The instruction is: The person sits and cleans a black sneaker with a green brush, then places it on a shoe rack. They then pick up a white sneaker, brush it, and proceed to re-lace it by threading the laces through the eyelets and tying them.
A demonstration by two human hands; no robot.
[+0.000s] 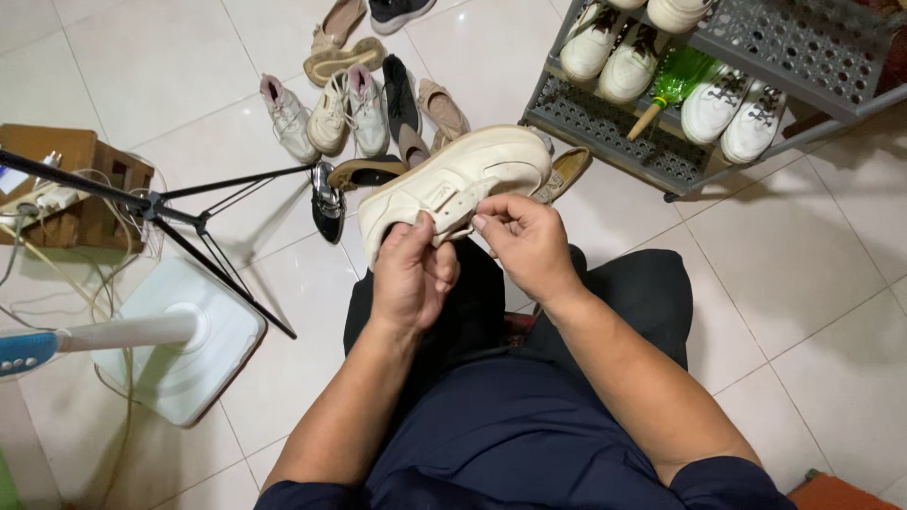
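A cream low-top sneaker (453, 179) lies on its side above my lap, toe to the left, heel to the right. My left hand (411, 274) grips its lower edge near the middle, thumb on the side panel. My right hand (524, 241) pinches the strap or lace area at the shoe's opening with thumb and forefinger. Both hands hold the shoe in the air over my dark trousers.
Several loose shoes (364, 104) lie on the white tiled floor ahead. A grey metal shoe rack (794, 42) with white sneakers and a green brush stands at the upper right. A black tripod (189, 212), a white fan base (179, 340) and a wooden box (71, 184) with cables sit at the left.
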